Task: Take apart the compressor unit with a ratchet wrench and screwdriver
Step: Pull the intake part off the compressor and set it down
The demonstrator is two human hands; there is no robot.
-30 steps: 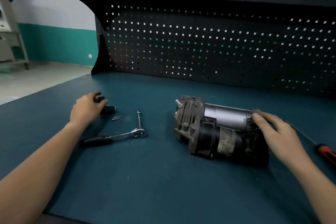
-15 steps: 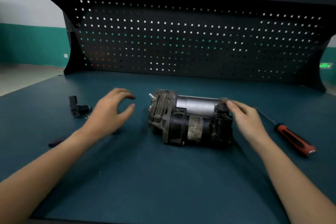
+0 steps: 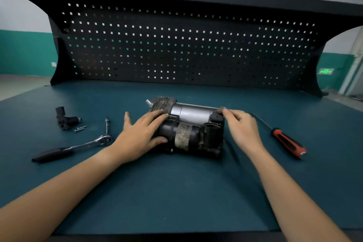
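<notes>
While the compressor unit (image 3: 191, 114) lies on its side near the middle of the counter (image 3: 176, 192), both hands are on it. At its left end the left hand (image 3: 140, 133) lies spread wide, its fingers nearly straight over the dirty finned head, its thumb against the near side of the black motor body, and its little finger splayed off to the left. At the right end the right hand (image 3: 242, 126) has its fingers bent over the far top corner, by the black connector block; it seems to grip there, though the thumb is hidden.

Left of the unit lies a ratchet wrench (image 3: 78, 146), its black handle pointing near and left, an extension bar (image 3: 107, 124) rising from its head toward the far side. Farther left are a detached black fitting (image 3: 65, 119) and, just beside it, two loose screws (image 3: 80, 128). Right of the unit, apart from the hand, lies a screwdriver (image 3: 287, 143) with a red and black handle, its shaft pointing far and left. A black pegboard (image 3: 176, 49) stands along the far edge of the counter.
</notes>
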